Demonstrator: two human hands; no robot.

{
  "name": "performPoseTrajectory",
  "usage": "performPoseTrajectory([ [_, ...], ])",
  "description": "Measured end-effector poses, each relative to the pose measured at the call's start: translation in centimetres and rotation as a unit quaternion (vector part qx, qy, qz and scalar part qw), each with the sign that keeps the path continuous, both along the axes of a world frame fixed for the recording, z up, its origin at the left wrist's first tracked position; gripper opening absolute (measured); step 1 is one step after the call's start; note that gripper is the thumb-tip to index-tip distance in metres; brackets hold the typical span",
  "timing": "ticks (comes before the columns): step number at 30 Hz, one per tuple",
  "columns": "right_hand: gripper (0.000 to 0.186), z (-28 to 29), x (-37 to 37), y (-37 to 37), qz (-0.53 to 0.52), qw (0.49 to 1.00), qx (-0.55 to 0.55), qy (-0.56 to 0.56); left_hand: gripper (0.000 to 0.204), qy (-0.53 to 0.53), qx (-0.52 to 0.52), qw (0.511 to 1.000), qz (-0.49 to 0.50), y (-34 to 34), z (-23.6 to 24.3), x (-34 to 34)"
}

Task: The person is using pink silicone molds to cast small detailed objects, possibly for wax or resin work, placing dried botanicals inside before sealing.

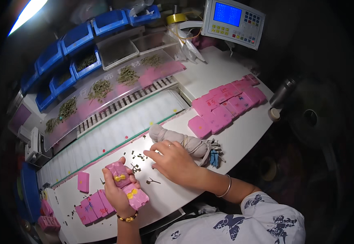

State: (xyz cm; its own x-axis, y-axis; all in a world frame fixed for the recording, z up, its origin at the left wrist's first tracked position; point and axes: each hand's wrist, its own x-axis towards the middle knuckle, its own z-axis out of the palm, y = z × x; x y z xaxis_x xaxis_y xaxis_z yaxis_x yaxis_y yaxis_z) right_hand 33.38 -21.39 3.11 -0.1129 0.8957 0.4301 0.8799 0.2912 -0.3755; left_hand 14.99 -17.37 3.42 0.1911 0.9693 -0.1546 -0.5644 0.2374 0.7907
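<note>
I note the white workbench (pixel 242 134) carrying a cluster of pink blocks (pixel 225 105) at its far end. Near centre lies a grey cloth bundle (pixel 185 141), just beyond my right hand (pixel 175 162), whose fingers rest spread on the bench among small dark parts (pixel 138 156). My left hand (pixel 118 191) grips a pink mould block (pixel 126 185) with yellow inserts, fingers closed around it.

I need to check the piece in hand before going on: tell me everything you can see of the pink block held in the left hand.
The pink block is a small rectangular slab, rubbery or plastic by its look, with a yellow bow-shaped inlay on its upper face. The left hand holds it tilted above the white table, fingers wrapped around its edges. A second pink block with a yellow inlay lies against its lower end, in the same hand. Its underside is hidden.
</note>
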Motion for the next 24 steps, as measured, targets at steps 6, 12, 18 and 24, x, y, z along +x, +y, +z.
performPoseTrajectory([
  [6, 0.061, 0.3, 3.8, 1.6, -0.054, 0.99, 0.077, -0.105, 0.057, -0.021, -0.048, 0.998, -0.038, 0.6, -0.3, -0.6],
  [12, 0.062, 0.0, 5.8, 2.6, 0.014, 0.985, -0.105, -0.138, 0.056, -0.047, -0.073, 0.993, -0.078, 0.9, -0.2, -0.4],
  [18, 0.062, 7.8, 3.4, 1.5, 0.014, 0.974, 0.225, -0.032, 0.057, -0.067, -0.127, 0.985, -0.096, 1.3, -0.6, -1.5],
  [24, 0.055, 5.3, -2.0, -1.7, 0.166, 0.955, 0.138, -0.205, 0.057, 0.039, 0.042, 0.992, -0.112, 0.9, 2.0, 0.6],
])
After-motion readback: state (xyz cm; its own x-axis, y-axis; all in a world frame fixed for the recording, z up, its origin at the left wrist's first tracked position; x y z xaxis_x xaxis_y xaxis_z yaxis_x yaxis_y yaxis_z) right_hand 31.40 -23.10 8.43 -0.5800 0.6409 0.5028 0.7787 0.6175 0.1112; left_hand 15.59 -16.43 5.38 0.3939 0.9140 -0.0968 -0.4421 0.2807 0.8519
